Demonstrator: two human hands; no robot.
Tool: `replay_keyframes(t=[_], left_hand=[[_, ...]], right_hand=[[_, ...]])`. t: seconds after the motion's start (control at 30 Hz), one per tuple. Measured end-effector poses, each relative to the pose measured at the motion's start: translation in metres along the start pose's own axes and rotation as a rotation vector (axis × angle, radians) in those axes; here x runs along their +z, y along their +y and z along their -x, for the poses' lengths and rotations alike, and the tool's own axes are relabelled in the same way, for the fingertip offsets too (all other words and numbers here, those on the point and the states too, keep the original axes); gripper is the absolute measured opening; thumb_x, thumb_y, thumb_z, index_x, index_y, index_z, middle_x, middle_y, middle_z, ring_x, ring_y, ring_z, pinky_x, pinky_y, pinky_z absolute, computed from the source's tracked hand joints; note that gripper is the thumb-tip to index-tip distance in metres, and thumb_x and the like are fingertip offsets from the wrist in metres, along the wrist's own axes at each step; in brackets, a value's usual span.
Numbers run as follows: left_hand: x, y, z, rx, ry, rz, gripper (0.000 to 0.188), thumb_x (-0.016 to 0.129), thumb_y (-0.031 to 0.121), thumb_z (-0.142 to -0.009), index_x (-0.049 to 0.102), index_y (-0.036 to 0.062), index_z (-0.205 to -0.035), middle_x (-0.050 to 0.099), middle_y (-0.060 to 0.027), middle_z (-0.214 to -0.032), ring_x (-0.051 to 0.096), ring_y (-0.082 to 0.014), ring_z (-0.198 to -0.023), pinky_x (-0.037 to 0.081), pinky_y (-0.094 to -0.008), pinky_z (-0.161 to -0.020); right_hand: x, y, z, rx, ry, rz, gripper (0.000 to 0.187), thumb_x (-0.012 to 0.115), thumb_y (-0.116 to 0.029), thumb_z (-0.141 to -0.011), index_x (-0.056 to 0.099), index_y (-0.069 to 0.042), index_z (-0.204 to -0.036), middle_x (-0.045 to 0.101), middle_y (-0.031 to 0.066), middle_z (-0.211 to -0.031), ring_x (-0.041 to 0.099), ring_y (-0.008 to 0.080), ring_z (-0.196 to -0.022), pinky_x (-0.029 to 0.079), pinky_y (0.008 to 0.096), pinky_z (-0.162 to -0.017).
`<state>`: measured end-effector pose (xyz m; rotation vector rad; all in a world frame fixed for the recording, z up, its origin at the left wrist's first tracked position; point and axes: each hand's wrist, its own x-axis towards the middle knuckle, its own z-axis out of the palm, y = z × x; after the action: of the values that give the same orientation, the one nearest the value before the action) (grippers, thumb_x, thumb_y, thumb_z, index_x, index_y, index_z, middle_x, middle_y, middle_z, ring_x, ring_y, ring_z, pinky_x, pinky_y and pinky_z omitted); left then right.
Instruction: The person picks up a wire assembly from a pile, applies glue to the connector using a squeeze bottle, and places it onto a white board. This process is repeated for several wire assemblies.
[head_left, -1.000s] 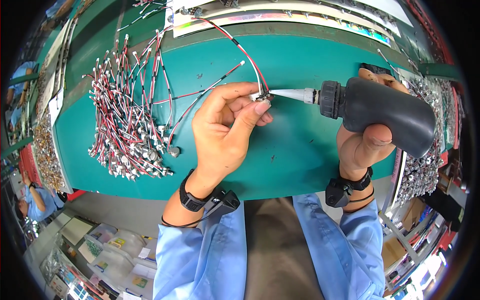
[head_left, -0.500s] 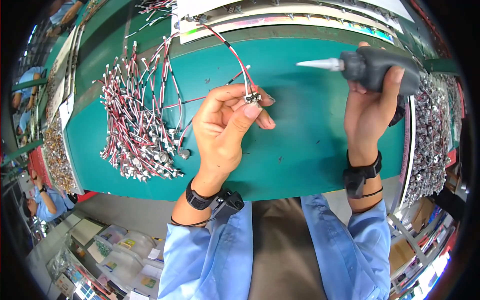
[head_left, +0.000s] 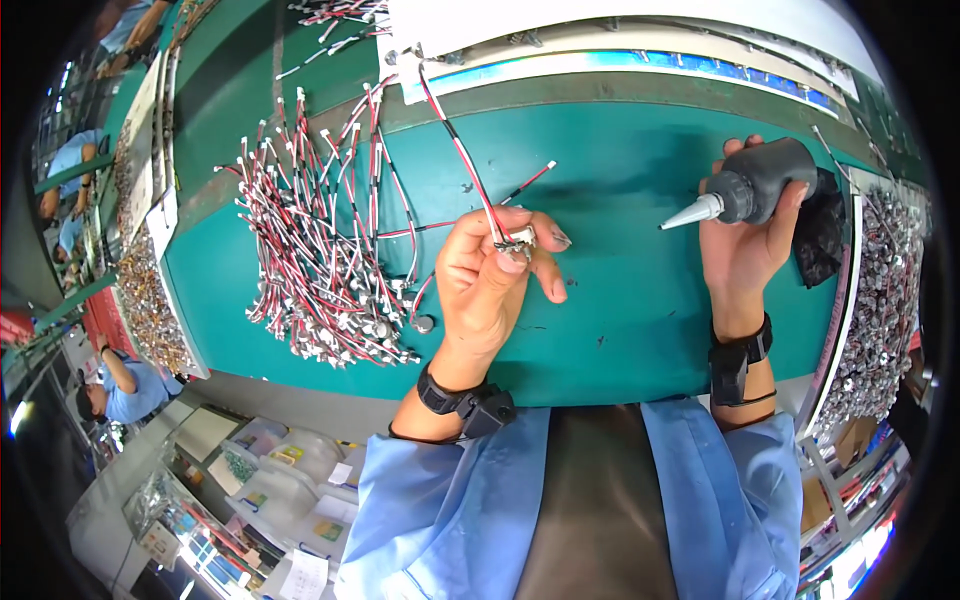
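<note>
My left hand pinches a small wired component between thumb and fingers, above the green work surface. Red, black and white wires run up from it toward the far edge. In my right hand is a dark squeeze bottle, its pale pointed nozzle tilted down to the left, apart from the component. Left of my left hand lies a big heap of wired components with red, black and white leads and round metallic parts. One loose connector lead sticks out beyond my left fingers.
White strips holding rows of small parts line the far edge. At the right stands a tray piled with metallic parts, beside a crumpled black bag. Clear plastic boxes sit below left. Other people work at far left.
The whole view has shifted, moving the scene right and down. The bottle in my right hand has lowered and its nozzle now dips downward. My left hand keeps its pinch on the component.
</note>
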<state>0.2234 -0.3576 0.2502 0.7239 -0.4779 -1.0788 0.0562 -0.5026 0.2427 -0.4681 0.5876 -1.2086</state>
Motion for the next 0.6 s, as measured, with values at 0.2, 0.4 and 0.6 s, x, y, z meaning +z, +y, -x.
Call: replay_keyframes(t=[0.2,0.4,0.6], left_hand=[[0.003,0.003,0.004,0.030,-0.073,-0.014,0.030,0.054,0.019,-0.084,0.046,0.0053,-0.110,0.051,-0.0139,-0.091,0.051,-0.0166,-0.054,0.043,-0.0270,-0.047],[0.015,0.002,0.010,0.085,-0.132,-0.107,0.028,0.054,0.017,-0.084,0.046,0.0031,-0.108,0.052,-0.0168,-0.091,0.053,-0.0183,-0.055,0.045,-0.0277,-0.052],[0.019,-0.003,0.010,0.127,-0.150,-0.145,0.026,0.054,0.011,-0.083,0.047,-0.0017,-0.104,0.056,-0.0219,-0.089,0.057,-0.0201,-0.058,0.047,-0.0285,-0.057]], right_hand=[[0.001,-0.008,0.006,-0.059,-0.148,-0.019,0.047,0.047,-0.038,-0.086,0.036,-0.007,-0.120,0.045,0.0101,-0.113,0.045,0.0259,-0.105,0.041,0.0371,-0.084],[0.021,-0.019,0.031,-0.214,-0.336,0.162,0.058,0.050,-0.042,-0.083,0.033,-0.001,-0.120,0.047,0.0163,-0.111,0.046,0.0262,-0.106,0.040,0.0375,-0.086],[0.031,-0.017,0.046,-0.428,-0.411,0.352,0.070,0.056,-0.047,-0.077,0.032,0.002,-0.121,0.050,0.0187,-0.107,0.048,0.0270,-0.105,0.042,0.0357,-0.085]])
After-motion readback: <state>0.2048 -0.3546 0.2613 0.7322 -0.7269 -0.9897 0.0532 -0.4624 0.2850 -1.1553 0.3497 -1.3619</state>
